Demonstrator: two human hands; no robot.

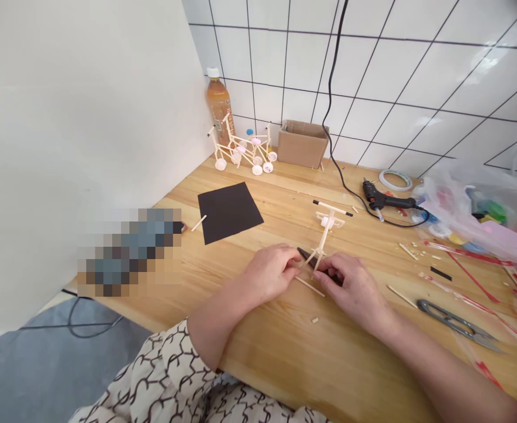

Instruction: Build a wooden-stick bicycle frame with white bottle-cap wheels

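1. Center frame: left hand [271,271] & right hand [354,288] meet at the foot of a small stick frame [324,235] standing upright on the wooden table [285,346]. Left fingers curled, tips pinching the frame's base. Right fingers bent over a dark tool [308,257]; grip mostly hidden, can't tell how tight.
2. Around: black sheet [228,210] left of center; loose stick [309,286] between the hands; glue gun [386,201] w/ cord upper right; tape roll [396,178] behind it; snips [459,323] lower right; plastic bag [474,205] at right edge.
3. Back corner: 1 bottle [219,106], 1 cardboard box [302,143], 2 finished stick bikes [241,150], approx.; they overlap.
4. Pixelated patch mid-left hides whatever's there. Bag contents unclear.
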